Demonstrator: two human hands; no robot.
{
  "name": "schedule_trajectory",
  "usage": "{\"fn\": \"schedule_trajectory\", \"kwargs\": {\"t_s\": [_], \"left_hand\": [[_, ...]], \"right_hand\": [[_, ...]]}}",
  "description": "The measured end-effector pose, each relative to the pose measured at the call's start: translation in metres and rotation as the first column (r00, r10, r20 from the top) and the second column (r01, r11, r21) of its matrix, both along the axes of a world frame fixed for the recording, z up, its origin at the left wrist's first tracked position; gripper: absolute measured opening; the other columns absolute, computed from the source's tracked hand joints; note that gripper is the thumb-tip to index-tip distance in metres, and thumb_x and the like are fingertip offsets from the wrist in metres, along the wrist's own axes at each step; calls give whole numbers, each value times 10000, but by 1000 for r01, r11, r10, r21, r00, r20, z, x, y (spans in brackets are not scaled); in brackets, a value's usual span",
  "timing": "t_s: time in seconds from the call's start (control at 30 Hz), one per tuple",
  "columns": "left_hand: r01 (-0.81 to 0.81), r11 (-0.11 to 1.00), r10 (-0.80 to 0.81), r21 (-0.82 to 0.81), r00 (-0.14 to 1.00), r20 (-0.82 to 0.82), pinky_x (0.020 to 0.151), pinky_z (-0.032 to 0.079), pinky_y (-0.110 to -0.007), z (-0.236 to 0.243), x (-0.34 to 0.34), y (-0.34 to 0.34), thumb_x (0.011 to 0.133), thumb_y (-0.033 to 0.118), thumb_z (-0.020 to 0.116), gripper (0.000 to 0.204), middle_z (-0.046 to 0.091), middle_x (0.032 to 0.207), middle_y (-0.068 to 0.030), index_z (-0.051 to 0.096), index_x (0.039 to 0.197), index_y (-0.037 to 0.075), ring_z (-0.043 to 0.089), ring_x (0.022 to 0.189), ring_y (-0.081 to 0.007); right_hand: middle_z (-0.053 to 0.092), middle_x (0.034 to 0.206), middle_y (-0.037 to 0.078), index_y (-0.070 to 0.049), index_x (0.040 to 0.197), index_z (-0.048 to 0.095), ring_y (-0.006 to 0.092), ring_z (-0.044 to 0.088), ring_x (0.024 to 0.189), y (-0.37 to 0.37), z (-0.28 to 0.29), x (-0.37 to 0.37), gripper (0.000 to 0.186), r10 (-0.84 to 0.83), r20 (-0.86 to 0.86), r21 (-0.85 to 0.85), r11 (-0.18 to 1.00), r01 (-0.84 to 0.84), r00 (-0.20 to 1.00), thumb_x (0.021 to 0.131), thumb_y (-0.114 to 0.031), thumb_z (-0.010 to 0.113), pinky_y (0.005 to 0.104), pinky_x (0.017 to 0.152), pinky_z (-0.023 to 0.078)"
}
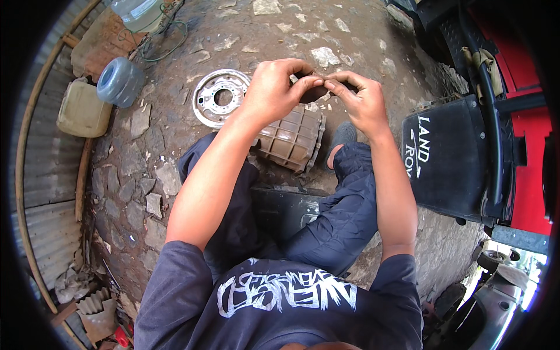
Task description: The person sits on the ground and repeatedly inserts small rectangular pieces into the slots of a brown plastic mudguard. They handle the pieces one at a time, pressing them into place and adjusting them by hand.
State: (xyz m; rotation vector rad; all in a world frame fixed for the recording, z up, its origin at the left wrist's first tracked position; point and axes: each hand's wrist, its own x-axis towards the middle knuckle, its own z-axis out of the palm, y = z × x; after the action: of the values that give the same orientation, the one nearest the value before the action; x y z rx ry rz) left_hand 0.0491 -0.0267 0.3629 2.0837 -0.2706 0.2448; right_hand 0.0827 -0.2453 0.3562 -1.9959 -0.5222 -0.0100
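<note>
My left hand point(274, 93) and my right hand point(356, 102) are raised in front of me, thumbs and fingertips pinched together on something small and dark, too hidden to make out. Beneath them a brown, ribbed metal casing point(289, 140) lies between my legs, with a silver wheel-like metal disc point(207, 99) with a centre hole on the ground to its left, partly behind my left arm. My right foot point(342, 135), in a grey shoe, is beside the casing. A dark, flat-topped object point(274, 207) is under my knees.
The uneven stone ground point(134, 169) has plastic jugs point(116, 81) and tangled cord at the upper left, beside a corrugated metal wall point(44, 227). On the right stand a red vehicle point(522, 181) with a black mudflap point(449, 163) and more vehicle parts point(496, 297) below.
</note>
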Motion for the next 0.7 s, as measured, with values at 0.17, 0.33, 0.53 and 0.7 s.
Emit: {"fn": "schedule_trajectory", "kwargs": {"t_s": [0.17,0.33,0.53,0.7], "left_hand": [[19,1000,-20,-16,997,-69,615,536,-329,1,1,3,933,279,819,267,778,818,-122,809,1043,35,720,661,-164],[27,999,-28,-22,998,-57,633,540,-326,2,0,1,925,304,826,295,782,830,-125,809,1045,35,711,670,-170],[41,999,-43,-20,995,-85,657,554,-337,2,-1,0,927,302,820,293,787,857,-138,805,1040,32,728,691,-189],[74,996,-75,55,997,9,646,549,-325,4,-1,4,913,272,832,260,787,860,-126,803,1017,35,735,696,-193]], "right_hand": [[812,954,100,9,1073,800,108,714,885,-1,0,0,238,35,-62,83,996,-30,997,917,-169,829,292,827,561],[809,970,96,14,1080,795,112,708,900,-8,-6,5,251,74,-92,95,993,-65,993,933,-189,818,293,838,556],[809,971,100,19,1078,796,117,705,905,-9,-10,7,262,103,-101,109,990,-92,989,957,-213,794,299,842,552],[807,976,100,21,1090,793,119,702,906,-12,-3,5,258,124,-115,74,991,-116,986,965,-205,782,297,849,549]]}}
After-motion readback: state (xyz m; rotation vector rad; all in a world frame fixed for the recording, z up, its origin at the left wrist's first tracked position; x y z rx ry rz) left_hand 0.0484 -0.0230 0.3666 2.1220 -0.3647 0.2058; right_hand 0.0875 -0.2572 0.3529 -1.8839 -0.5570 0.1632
